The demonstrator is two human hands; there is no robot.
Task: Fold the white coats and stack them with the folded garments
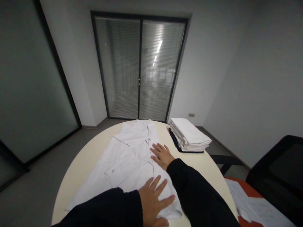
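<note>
Head view: a white shirt [131, 151] lies spread lengthwise on the round surface [79, 168], laid out broadly flat but not folded down into a compact shape; creases and a few raised edges cross it, and a flap with a button [113, 171], perhaps a cuff, rests on top. At the far right of the surface sits a neat stack of folded white cloth [188, 132] on something black [174, 140], so by comparison the shirt looks to be at an early stage, with the smoothing partly done and all the compacting left. The shirt lies under both hands: the left hand [152, 201] is palm down near its close end, fingers [161, 186] spread wide and touching the cloth, while the right hand [163, 156] rests farther up along its right edge, fingers apart as well. Neither hand grips anything.
</note>
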